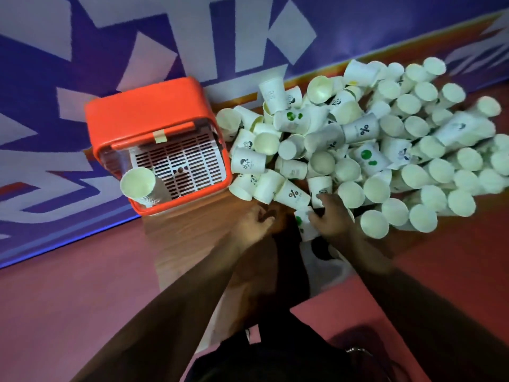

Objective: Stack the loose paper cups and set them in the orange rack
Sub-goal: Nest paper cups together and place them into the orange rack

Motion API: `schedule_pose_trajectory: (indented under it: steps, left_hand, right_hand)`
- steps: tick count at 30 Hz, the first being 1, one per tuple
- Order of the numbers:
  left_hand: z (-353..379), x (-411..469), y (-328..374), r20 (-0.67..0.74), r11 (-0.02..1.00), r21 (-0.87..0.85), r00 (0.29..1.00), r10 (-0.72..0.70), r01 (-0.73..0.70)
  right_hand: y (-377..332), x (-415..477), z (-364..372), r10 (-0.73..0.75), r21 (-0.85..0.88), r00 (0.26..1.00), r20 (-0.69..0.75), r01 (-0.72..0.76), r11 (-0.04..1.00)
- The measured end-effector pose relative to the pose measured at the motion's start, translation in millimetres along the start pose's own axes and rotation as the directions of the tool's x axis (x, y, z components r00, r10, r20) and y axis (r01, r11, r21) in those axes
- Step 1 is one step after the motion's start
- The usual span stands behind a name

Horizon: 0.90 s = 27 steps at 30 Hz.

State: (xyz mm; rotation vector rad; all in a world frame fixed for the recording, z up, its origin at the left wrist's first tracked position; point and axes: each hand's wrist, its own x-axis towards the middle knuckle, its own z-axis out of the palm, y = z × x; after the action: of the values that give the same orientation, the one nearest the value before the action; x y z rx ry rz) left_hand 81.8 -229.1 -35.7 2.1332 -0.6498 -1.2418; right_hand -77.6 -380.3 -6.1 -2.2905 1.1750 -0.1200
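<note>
The right grip [332, 219] held a green-dotted cup [303, 230] at the pile's [385, 150] near edge, while the left grip [253, 224], seemingly empty and loosely curled, hung beside it, likely ready to start a stack.

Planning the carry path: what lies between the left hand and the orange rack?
Only bare wooden tabletop, seen in the head view, separates the left hand from the orange rack.

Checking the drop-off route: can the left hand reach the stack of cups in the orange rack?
Probably yes. The left hand seems empty, only bare table lies between it and the orange rack, and the stack of cups stands at the rack's open near corner with nothing over it.
</note>
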Motion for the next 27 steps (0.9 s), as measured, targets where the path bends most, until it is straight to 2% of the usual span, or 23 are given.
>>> schedule_pose_trajectory:
  steps: [2,5,6,7,9,11,13,14,16,17,18,20,22,24,27]
  left_hand:
    - [19,11,11,0.027,0.997,-0.034,0.997,-0.071,0.072]
    - [44,23,21,0.080,0.989,-0.028,0.987,-0.140,0.143]
    - [52,25,23,0.077,0.986,-0.048,0.985,-0.157,0.161]
    - [58,27,27,0.056,0.981,-0.078,0.983,-0.175,0.179]
    - [69,32,31,0.014,0.969,-0.140,0.979,-0.204,0.203]
    - [76,37,35,0.009,0.961,-0.190,0.980,-0.201,0.199]
    - [89,50,25,-0.029,0.957,-0.221,0.980,-0.196,0.185]
    - [95,56,20,-0.058,0.959,-0.217,0.978,-0.201,0.184]
    - [100,59,26,-0.081,0.966,-0.174,0.974,-0.210,0.193]
    - [98,54,36,-0.078,0.968,-0.153,0.974,-0.214,0.200]
    - [98,52,43,-0.065,0.968,-0.148,0.974,-0.215,0.204]
    - [98,50,52,-0.035,0.969,-0.135,0.976,-0.215,0.209]
    - [95,50,55,-0.021,0.973,-0.098,0.977,-0.213,0.210]
    - [90,46,51,-0.019,0.960,-0.122,0.966,-0.256,0.252]
    - [80,36,45,0.009,0.920,-0.244,0.949,-0.314,0.307]
  right_hand:
    - [5,-3,11,-0.073,-0.061,0.997,-0.015,0.072,0.996]
    - [12,-6,24,-0.376,-0.223,0.926,-0.013,0.364,0.904]
    - [11,-5,22,-0.323,-0.156,0.946,-0.038,0.313,0.937]
    - [12,-3,19,-0.233,-0.110,0.965,-0.122,0.220,0.969]
    - [25,3,13,-0.089,-0.016,0.956,-0.278,0.089,0.996]
    - [43,2,5,-0.043,-0.055,0.957,-0.285,0.028,0.998]
    - [63,-2,-1,-0.018,-0.155,0.984,-0.176,-0.010,0.988]
    - [69,-6,-3,-0.010,-0.247,0.997,-0.077,-0.009,0.969]
    - [78,-14,0,-0.078,-0.431,0.989,0.123,0.124,0.894]
    - [82,-17,3,-0.140,-0.472,0.972,0.190,0.216,0.855]
    - [84,-19,5,-0.152,-0.472,0.964,0.216,0.240,0.848]
    - [85,-21,5,-0.109,-0.420,0.976,0.190,0.181,0.889]
    - [83,-27,2,-0.061,-0.258,0.992,0.112,0.088,0.962]
    - [76,-32,-3,-0.081,-0.127,0.995,0.055,0.088,0.988]
    - [68,-36,-8,-0.192,-0.196,0.981,0.019,0.192,0.962]
